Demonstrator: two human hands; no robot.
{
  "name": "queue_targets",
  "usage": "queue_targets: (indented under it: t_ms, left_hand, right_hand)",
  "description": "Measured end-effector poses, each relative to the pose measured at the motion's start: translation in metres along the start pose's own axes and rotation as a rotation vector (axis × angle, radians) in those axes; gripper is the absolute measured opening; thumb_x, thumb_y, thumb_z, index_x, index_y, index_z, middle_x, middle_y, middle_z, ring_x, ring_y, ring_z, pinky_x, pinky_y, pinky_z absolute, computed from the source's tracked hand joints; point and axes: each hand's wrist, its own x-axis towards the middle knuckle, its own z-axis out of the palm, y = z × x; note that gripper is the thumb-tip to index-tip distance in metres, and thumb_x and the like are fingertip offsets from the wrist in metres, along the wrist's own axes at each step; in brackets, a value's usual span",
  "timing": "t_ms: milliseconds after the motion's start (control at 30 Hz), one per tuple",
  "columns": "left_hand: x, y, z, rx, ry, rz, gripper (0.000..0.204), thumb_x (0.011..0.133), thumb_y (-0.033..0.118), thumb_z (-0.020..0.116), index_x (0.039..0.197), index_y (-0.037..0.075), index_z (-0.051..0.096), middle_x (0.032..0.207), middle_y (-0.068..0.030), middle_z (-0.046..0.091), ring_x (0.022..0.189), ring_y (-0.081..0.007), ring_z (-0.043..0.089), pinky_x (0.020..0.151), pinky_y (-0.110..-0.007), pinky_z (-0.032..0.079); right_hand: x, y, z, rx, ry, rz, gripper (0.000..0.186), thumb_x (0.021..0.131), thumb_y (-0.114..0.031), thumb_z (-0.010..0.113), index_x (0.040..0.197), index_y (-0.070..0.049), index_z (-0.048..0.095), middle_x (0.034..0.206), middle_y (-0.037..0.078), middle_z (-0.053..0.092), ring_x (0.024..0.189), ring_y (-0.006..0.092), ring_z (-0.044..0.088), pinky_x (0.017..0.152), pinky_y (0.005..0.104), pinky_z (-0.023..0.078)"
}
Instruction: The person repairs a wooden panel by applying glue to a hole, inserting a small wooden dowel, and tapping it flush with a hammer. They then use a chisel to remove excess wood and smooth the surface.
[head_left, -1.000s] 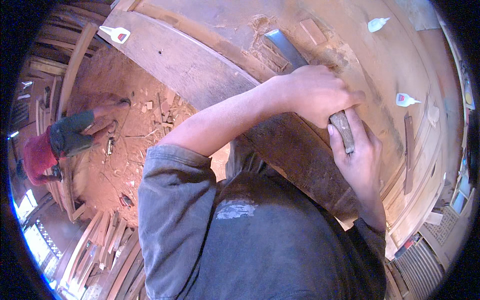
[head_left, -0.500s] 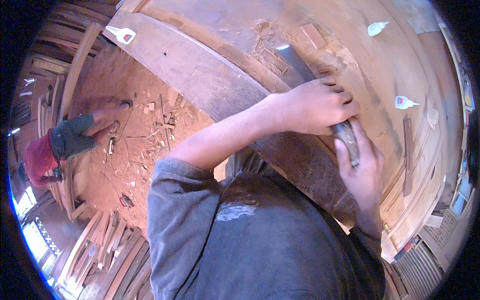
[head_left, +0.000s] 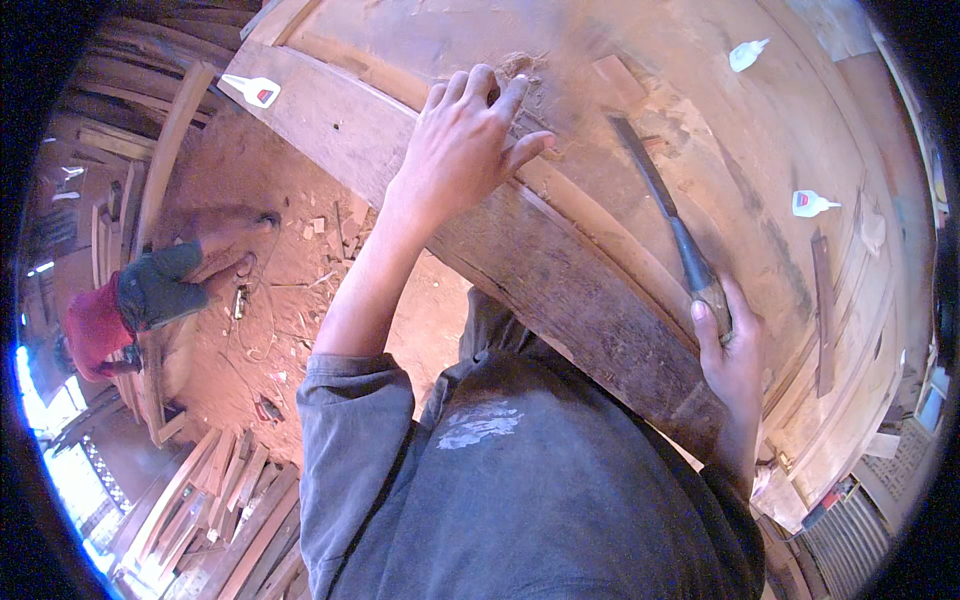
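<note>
Seen from the head view, a chisel is gripped by its handle in the closed right hand — its blade is laid flat on the wooden panel. The left hand, open and empty, is pressed on wood shavings.

Warm daylight fills the workshop. The brightest glare sits at 8 o'clock, washed out white and blue. Straight boards bend near the round black rim. The left hand looks slightly blurry.
</note>
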Motion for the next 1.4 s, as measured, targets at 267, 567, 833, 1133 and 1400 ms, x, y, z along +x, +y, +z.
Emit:
queue_targets:
  t_ms: [267, 567, 833, 1133, 1400]
  left_hand:
    - [0.0, 0.007, 0.016, -0.024, -0.051, 0.036, 0.056, 0.088, 0.047, 0.061, 0.122, 0.004, 0.057, 0.102, -0.0164, 0.057, 0.099, -0.0328, 0.055, 0.086, -0.043, 0.044]
    - [-0.005, 0.014, 0.017, -0.073, 0.004, -0.052, 0.056, 0.085, 0.048, 0.065, 0.121, 0.004, 0.062, 0.099, -0.0168, 0.056, 0.096, -0.0333, 0.056, 0.085, -0.043, 0.045]
    - [-0.002, 0.014, 0.011, -0.041, -0.063, -0.056, 0.059, 0.085, 0.051, 0.064, 0.124, 0.006, 0.061, 0.099, -0.0157, 0.056, 0.094, -0.0329, 0.055, 0.084, -0.043, 0.044]
    - [-0.002, 0.019, 0.011, 0.029, -0.066, -0.026, 0.059, 0.084, 0.051, 0.064, 0.125, 0.009, 0.058, 0.102, -0.0146, 0.056, 0.099, -0.0325, 0.054, 0.087, -0.043, 0.042]
    - [0.004, 0.011, 0.017, -0.131, -0.024, -0.03, 0.054, 0.083, 0.045, 0.068, 0.119, 0.006, 0.06, 0.101, -0.0165, 0.057, 0.099, -0.035, 0.055, 0.086, -0.044, 0.041]
  right_hand:
    - [0.001, 0.01, 0.007, -0.017, -0.019, -0.013, 0.05, 0.092, -0.029, 0.062, 0.127, 0.005, 0.052, 0.113, 0.028, 0.062, 0.108, 0.0381, 0.062, 0.093, 0.0412, 0.047]
    - [0.001, 0.012, 0.006, 0.002, -0.007, -0.056, 0.049, 0.092, -0.03, 0.061, 0.126, 0.004, 0.053, 0.113, 0.027, 0.063, 0.106, 0.0401, 0.062, 0.093, 0.0433, 0.047]
    - [0.002, 0.015, 0.009, 0.008, 0.015, -0.083, 0.049, 0.091, -0.03, 0.062, 0.126, 0.003, 0.054, 0.11, 0.026, 0.064, 0.103, 0.0402, 0.063, 0.091, 0.0435, 0.048]
    - [0.0, 0.016, 0.008, 0.029, 0.029, -0.088, 0.047, 0.089, -0.026, 0.064, 0.126, 0.002, 0.054, 0.109, 0.025, 0.065, 0.102, 0.0384, 0.064, 0.09, 0.042, 0.049]
    - [0.003, 0.016, 0.006, 0.054, -0.008, -0.068, 0.048, 0.089, -0.028, 0.064, 0.125, 0.002, 0.054, 0.105, 0.024, 0.066, 0.1, 0.0376, 0.065, 0.088, 0.0424, 0.049]
